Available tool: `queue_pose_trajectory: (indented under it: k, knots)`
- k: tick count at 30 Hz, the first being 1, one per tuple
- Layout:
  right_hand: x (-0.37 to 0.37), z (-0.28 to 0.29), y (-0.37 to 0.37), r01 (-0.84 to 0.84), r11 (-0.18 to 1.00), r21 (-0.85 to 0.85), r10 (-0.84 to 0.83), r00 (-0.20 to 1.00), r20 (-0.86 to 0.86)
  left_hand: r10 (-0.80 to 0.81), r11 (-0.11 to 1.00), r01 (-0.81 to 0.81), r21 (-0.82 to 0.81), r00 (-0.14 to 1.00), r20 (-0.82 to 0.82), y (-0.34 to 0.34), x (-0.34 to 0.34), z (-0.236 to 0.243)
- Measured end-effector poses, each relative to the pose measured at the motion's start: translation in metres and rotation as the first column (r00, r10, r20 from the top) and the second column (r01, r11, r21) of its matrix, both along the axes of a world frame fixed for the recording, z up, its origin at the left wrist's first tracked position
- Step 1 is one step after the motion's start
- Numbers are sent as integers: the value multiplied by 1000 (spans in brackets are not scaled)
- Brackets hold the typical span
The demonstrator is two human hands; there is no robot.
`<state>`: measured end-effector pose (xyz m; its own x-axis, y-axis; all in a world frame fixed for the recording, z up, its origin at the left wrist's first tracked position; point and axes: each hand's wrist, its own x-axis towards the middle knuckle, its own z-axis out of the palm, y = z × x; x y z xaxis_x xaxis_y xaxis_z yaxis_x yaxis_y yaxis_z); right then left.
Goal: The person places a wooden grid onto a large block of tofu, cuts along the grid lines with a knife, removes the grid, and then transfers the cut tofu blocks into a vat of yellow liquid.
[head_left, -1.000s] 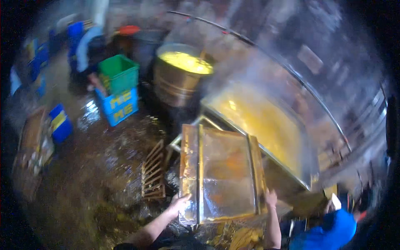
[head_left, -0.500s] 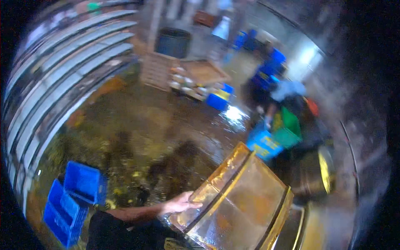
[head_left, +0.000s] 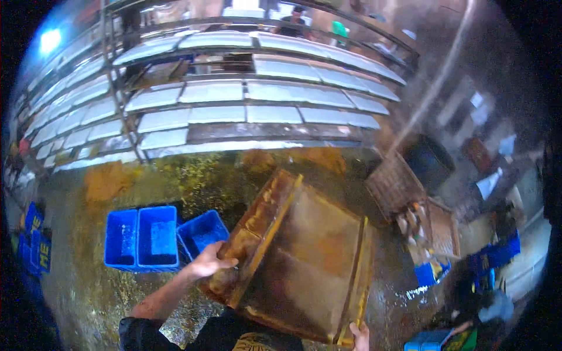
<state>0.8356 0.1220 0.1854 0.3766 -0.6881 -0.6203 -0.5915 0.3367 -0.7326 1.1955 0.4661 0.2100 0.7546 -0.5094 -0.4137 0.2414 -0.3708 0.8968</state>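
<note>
Both my hands hold a large, wet, brown wooden board (head_left: 316, 245) with two raised strips across it. It tilts in front of my body. My left hand (head_left: 212, 261) is closed on its left edge, with the thumb on top. At its lower right corner my right hand (head_left: 360, 337) grips the edge; only the thumb side and a few fingers show. Just beyond my left hand stands an open blue crate (head_left: 202, 231). Two more blue crates (head_left: 157, 234) stand side by side to its left.
A long rack (head_left: 216, 90) of several tiers with pale flat panels stretches across the back. On the right are a slatted wooden crate (head_left: 395, 184), a dark bin (head_left: 430, 159) and a bent-over person (head_left: 494, 307). More blue crates (head_left: 36, 245) stand far left. The floor (head_left: 123, 304) looks wet.
My view has swung left, bringing the rack and blue crates ahead of me. The board has turned with me, still in my left hand, and my right hand now shows at its corner.
</note>
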Motion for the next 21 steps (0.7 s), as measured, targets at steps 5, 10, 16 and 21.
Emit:
queue_pose_trajectory:
  k: [5, 10, 16, 21]
  knots:
    - [198, -84, -58, -364, 930, 43, 329, 881, 339, 301, 934, -276, -227, 950, 86, 62, 90, -29]
    - [406, -106, -95, -656, 739, -155, 668, 685, 291, 546, 837, -532, -130, 827, 134, 76, 151, -10]
    - [649, -114, -122, -835, 473, -279, 841, 334, 425, 811, 581, -785, -214, 582, 66, 78, 199, 8]
    - [800, -65, -36, -885, 447, -133, 792, 322, 519, 948, 316, -897, -309, 314, 58, 84, 206, 2]
